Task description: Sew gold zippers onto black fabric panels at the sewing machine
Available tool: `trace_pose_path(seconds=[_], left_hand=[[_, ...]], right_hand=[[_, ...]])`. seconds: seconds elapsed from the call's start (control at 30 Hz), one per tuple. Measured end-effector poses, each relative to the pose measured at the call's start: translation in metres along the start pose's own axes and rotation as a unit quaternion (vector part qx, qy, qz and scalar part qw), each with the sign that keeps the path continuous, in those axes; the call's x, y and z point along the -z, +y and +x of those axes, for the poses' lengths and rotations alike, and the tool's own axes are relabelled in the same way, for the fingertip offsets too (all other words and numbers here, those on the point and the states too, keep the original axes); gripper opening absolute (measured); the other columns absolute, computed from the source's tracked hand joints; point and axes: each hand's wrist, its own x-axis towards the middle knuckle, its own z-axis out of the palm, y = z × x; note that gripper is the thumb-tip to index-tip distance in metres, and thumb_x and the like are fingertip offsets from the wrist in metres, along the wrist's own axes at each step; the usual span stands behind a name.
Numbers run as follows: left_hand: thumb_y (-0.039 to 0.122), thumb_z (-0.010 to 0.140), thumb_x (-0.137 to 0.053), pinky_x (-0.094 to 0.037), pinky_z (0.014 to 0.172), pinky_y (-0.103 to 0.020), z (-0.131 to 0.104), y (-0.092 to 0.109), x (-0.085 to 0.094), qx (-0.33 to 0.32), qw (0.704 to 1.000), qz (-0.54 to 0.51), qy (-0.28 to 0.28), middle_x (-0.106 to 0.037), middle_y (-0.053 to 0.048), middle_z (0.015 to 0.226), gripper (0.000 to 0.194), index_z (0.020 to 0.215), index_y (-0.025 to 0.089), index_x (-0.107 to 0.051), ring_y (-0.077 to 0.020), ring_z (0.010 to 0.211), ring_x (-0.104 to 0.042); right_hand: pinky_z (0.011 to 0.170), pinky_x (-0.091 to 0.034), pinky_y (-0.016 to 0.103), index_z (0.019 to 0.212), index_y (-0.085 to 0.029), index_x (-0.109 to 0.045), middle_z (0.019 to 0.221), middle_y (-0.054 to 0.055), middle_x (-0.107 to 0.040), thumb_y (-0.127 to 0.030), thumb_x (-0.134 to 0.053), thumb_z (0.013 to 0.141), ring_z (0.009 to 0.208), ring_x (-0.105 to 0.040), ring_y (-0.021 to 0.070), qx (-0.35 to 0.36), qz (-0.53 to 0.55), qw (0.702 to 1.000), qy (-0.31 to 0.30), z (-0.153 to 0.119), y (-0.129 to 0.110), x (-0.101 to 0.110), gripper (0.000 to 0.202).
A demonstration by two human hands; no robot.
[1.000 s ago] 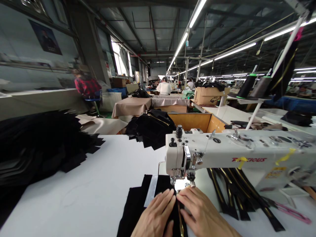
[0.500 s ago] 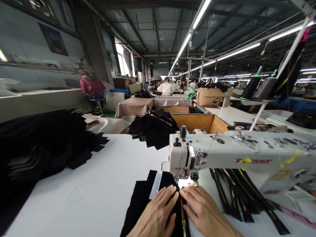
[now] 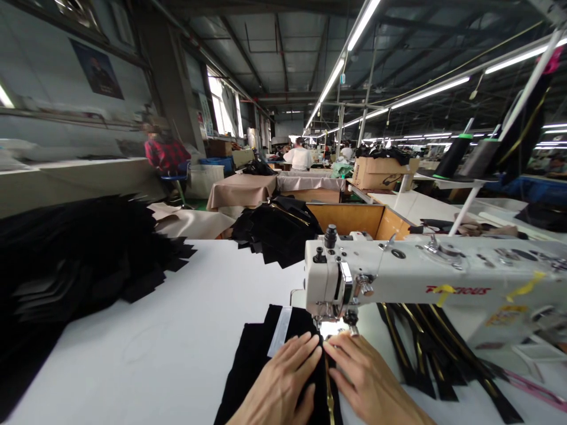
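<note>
A black fabric piece [image 3: 248, 360] with a pale strip [image 3: 280, 333] near its top lies on the white table, its upper right edge at the needle area of a sewing machine [image 3: 376, 271]. My left hand [image 3: 287, 372] rests flat on this fabric, fingers stretched toward the needle. Along the fabric's right edge runs a black zipper with gold teeth [image 3: 329, 389]. My right hand [image 3: 365, 369] lies over the zipper's right side, fingers extended and fingertips just below the presser foot. The needle tip itself is hard to make out. Neither hand wraps round anything.
Several black zippers with gold teeth [image 3: 420, 348] lie under the machine arm, beside pink-handled scissors [image 3: 531, 386]. Stacked black fabric pieces [image 3: 88, 260] cover the left side, with another pile [image 3: 277, 230] behind the machine. Thread cones [image 3: 454, 156] stand at right. Other people sit farther back.
Both hands and the fabric look almost the same as before. The view has shifted very slightly.
</note>
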Motion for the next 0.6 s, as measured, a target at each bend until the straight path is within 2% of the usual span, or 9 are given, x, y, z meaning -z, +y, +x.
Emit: trace_pose_path(seconds=[0.33, 0.6], left_hand=[[0.009, 0.086, -0.053, -0.039, 0.114, -0.042, 0.007, 0.006, 0.017, -0.001, 1.0, -0.025, -0.011, -0.05, -0.008, 0.147, 0.07, 0.151, 0.022, -0.032, -0.0234, 0.136, -0.046], [0.007, 0.084, -0.053, -0.041, 0.113, -0.044, 0.009, 0.007, 0.021, 0.008, 0.999, -0.032, -0.024, -0.049, -0.005, 0.147, 0.068, 0.148, 0.022, -0.035, -0.023, 0.136, -0.045]], right_hand=[[0.094, -0.055, 0.047, 0.123, -0.016, -0.056, 0.111, 0.01, -0.064, -0.004, -0.05, 0.088, 0.1, -0.063, 0.0268, 0.017, 0.002, 1.0, 0.018, 0.003, -0.002, 0.004, 0.037], [0.093, -0.057, 0.046, 0.127, -0.016, -0.055, 0.115, 0.012, -0.065, -0.006, -0.049, 0.089, 0.104, -0.064, 0.0276, 0.015, -0.014, 1.0, 0.023, 0.002, -0.002, 0.004, 0.04]])
